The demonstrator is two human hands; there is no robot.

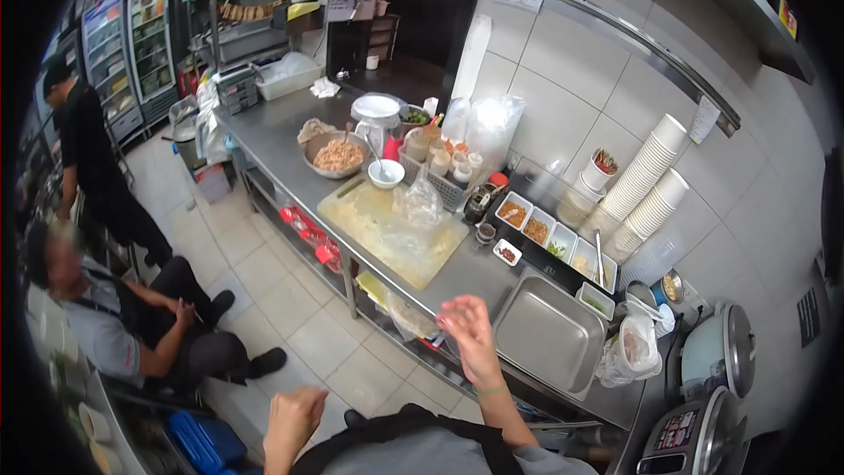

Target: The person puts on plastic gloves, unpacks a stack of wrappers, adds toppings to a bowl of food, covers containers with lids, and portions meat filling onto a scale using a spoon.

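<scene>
Head view: we see the big metal tray (549, 334) lying flat on the counter (483, 280), just to the right of our right hand (470, 343). We think it is stiff, smooth and a bit heavy, so its rim, held at two far sides, looks best. Our right grip is part open, with nothing in it. Our left hand (294, 422) is curled, well apart from the tray; we cannot tell if it holds anything. Past the tray sit white tubs (561, 233); left of it lies the cutting board (350, 211).
</scene>
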